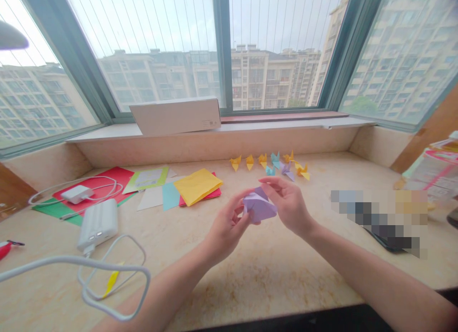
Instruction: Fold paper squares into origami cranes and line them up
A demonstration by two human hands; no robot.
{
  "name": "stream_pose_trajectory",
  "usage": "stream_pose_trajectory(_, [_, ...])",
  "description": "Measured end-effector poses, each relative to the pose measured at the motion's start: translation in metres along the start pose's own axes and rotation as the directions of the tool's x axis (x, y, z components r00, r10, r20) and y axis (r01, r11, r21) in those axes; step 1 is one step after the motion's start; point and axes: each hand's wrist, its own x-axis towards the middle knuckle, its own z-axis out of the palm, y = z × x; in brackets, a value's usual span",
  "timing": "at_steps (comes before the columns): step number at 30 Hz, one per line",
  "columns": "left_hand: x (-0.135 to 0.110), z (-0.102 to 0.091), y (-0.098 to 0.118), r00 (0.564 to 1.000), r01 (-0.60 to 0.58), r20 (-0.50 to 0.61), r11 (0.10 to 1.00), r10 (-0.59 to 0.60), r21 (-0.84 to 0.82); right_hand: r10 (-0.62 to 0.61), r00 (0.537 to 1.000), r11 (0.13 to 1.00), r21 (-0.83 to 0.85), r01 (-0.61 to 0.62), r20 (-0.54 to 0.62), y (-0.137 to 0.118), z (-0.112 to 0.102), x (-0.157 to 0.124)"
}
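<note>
A partly folded lilac paper piece (pixel 258 206) is held in the air above the marble counter (pixel 272 270), between both my hands. My left hand (pixel 227 227) pinches its lower left side with closed fingers. My right hand (pixel 288 203) grips its right edge, thumb and forefinger pressed on the upper fold. Behind them, near the wall, stands a row of several small folded paper cranes (pixel 272 164) in yellow, orange, blue and purple.
A stack of coloured paper sheets (pixel 196 186) lies left of centre, with red and green sheets (pixel 103 184) further left under a white charger (pixel 76 194). A white power bank (pixel 98 223) with looping cables sits at front left. A white box (pixel 175 116) rests on the sill.
</note>
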Motion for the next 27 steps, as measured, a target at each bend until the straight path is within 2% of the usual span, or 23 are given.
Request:
stream_pose_trajectory(3, [-0.003, 0.002, 0.003, 0.999, 0.008, 0.044, 1.0, -0.008, 0.0, 0.084, 0.996, 0.984, 0.154, -0.085, 0.014, -0.002, 0.002, 0.001])
stream_pose_trajectory(6, [-0.004, 0.004, 0.008, 0.998, 0.036, 0.059, 0.998, -0.033, -0.05, 0.088, 0.995, 0.967, 0.235, -0.095, 0.041, -0.001, 0.004, 0.0])
stream_pose_trajectory(8, [-0.003, 0.003, 0.009, 0.998, 0.06, 0.021, 0.994, -0.058, -0.093, 0.077, 0.996, 0.972, 0.218, -0.085, 0.046, 0.002, 0.004, 0.0])
stream_pose_trajectory(10, [0.0, 0.002, 0.009, 0.993, 0.089, -0.071, 0.99, -0.097, -0.105, 0.054, 0.997, 0.988, 0.144, -0.061, 0.052, 0.005, 0.004, -0.001])
stream_pose_trajectory(12, [0.003, 0.001, 0.008, 0.977, 0.116, -0.17, 0.991, -0.126, -0.067, 0.025, 0.997, 0.998, 0.056, -0.03, 0.073, 0.007, 0.004, -0.002])
stream_pose_trajectory(14, [0.003, 0.0, 0.008, 0.97, 0.124, -0.209, 0.992, -0.123, -0.009, 0.011, 0.995, 1.0, 0.003, -0.012, 0.095, 0.007, 0.003, -0.003])
stream_pose_trajectory(17, [0.002, 0.0, 0.011, 0.982, 0.112, -0.154, 0.993, -0.106, 0.027, 0.005, 0.996, 1.0, -0.009, -0.004, 0.091, 0.004, 0.002, -0.005])
stream_pose_trajectory(22, [-0.002, 0.004, 0.016, 0.996, 0.083, -0.041, 0.996, -0.084, -0.014, 0.001, 0.993, 0.999, 0.05, -0.007, 0.114, 0.003, 0.003, -0.006])
stream_pose_trajectory(27, [-0.002, 0.003, 0.014, 0.992, 0.116, -0.043, 0.993, -0.115, 0.011, -0.007, 0.981, 0.997, 0.072, -0.007, 0.193, 0.001, 0.001, -0.011])
